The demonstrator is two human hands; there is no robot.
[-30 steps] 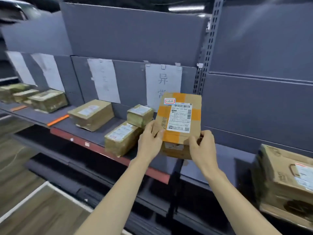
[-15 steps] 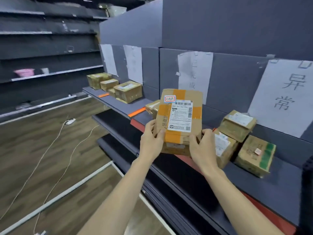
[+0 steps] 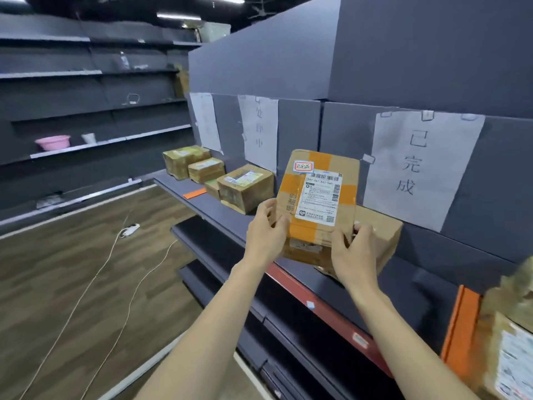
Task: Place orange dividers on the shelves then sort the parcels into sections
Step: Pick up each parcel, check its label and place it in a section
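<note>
Bare shelf (image 3: 403, 287) stretches between the two orange dividers (image 3: 458, 321) while your left hand (image 3: 266, 230) and right hand (image 3: 353, 252) grip the taped parcel's (image 3: 317, 197) lower corners above its front edge.

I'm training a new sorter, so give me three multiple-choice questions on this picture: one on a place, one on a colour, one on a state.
1. Where does the pink basin stand?
A. On a far shelf at left
B. On the floor
C. Beside the parcels

2. What colour is the tape on the held parcel?
A. Blue
B. Orange
C. Black

3. How is the held parcel carried?
A. Left hand alone
B. Resting on the floor
C. Both hands

Key: 1 A, it sits on the grey shelf across the aisle. 2 B, orange bands cross the box. 3 C, the left hand and right hand each grip a lower corner.
</note>
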